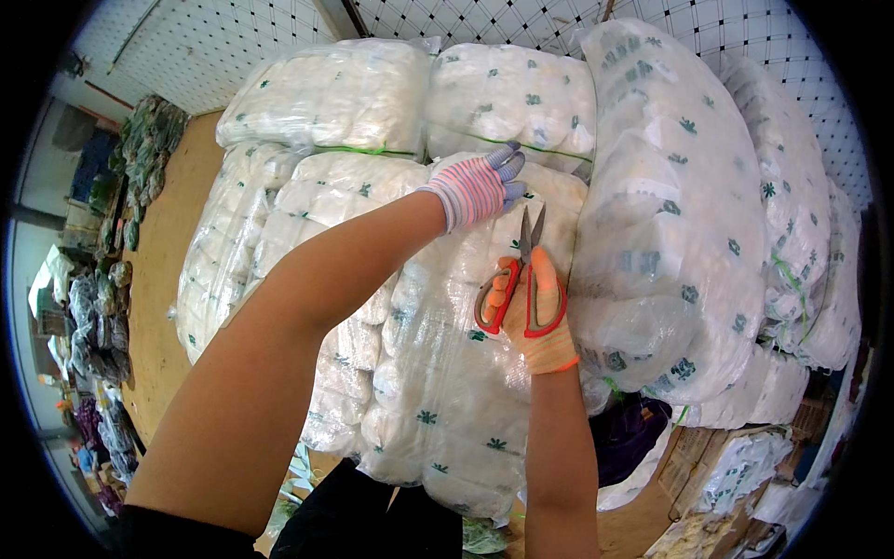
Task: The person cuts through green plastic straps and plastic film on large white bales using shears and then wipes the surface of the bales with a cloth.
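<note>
My right hand point(545, 340), in an orange-and-cream glove, grips a pair of scissors point(531, 265) by its red handles. Its blades are parted and point away from me, over a clear plastic bag point(438, 373) packed with white, soft-looking bundles and printed with small green marks. My left hand point(475, 189) wears a glove striped pink and grey. It is at the far top part of this bag, just left of the blade tips. Its fingers curl toward the right; what lies between them is hidden.
Similar bags are stacked behind, such as one at the back left point(326, 93), and a tall one stands at the right point(666, 205). Green ties point(363, 149) run along the back bags. Dark purple cloth point(633, 433) lies low on the right. Bagged goods point(98, 321) line the left.
</note>
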### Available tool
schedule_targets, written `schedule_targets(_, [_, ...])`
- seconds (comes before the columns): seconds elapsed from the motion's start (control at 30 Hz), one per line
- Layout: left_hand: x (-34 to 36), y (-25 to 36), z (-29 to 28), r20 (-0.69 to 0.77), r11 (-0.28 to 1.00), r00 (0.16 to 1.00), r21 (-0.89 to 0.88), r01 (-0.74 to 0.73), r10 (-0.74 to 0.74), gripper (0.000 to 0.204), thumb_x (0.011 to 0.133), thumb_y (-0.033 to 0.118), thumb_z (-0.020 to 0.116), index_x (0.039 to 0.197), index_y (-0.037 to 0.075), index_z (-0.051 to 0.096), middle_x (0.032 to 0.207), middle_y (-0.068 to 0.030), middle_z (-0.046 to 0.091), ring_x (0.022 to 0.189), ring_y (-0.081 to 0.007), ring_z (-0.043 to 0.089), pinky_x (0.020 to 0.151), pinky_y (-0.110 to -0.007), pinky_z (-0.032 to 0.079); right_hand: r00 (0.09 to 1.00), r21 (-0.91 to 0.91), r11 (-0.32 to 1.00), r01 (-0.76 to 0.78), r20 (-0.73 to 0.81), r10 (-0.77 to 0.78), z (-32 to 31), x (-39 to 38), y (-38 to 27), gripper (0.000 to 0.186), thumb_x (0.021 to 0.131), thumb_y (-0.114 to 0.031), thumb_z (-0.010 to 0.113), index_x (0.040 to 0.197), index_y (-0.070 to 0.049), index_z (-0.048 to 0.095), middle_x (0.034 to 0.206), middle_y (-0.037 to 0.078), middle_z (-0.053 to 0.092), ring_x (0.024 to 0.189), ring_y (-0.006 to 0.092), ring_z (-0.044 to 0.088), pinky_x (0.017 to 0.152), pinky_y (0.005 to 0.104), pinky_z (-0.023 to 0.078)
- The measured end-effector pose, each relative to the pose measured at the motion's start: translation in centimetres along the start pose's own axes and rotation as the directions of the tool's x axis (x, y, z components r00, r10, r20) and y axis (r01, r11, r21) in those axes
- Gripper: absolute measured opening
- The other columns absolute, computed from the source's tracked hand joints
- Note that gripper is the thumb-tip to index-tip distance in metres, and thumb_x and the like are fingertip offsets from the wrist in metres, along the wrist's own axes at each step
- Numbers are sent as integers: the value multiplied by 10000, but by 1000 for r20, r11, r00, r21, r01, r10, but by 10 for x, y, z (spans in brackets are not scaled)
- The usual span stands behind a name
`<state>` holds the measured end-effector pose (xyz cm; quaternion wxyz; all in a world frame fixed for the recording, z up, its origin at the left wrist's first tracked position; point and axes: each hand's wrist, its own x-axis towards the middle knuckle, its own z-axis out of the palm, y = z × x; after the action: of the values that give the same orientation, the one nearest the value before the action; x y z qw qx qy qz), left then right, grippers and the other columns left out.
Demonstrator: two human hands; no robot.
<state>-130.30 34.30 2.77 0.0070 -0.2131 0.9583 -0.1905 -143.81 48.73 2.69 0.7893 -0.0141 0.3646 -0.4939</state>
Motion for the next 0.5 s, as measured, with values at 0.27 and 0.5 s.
schedule_targets(0.27, [18, -9, 0, 206, 989, 978, 138, -55, 26, 279, 865, 339, 418, 1022, 191, 594, 1273, -76, 446, 1249, -327, 332, 1063, -466, 200, 996, 50, 995, 88, -12, -87, 2, 42, -22, 529, 808, -509, 548, 919, 6, 496, 576, 35, 491, 469, 164, 457, 452, 290, 385])
schedule_targets(0.5, [39, -16, -8, 439, 975, 898, 190, -110, 16, 249, 868, 309, 421, 984, 184, 603, 1179, -92, 506, 1176, -330, 412, 1042, -534, 193, 997, -8, 999, 46, -66, -46, -19, 47, -21, 540, 808, -534, 541, 897, -3, 514, 570, 22, 496, 441, 145, 443, 393, 269, 357])
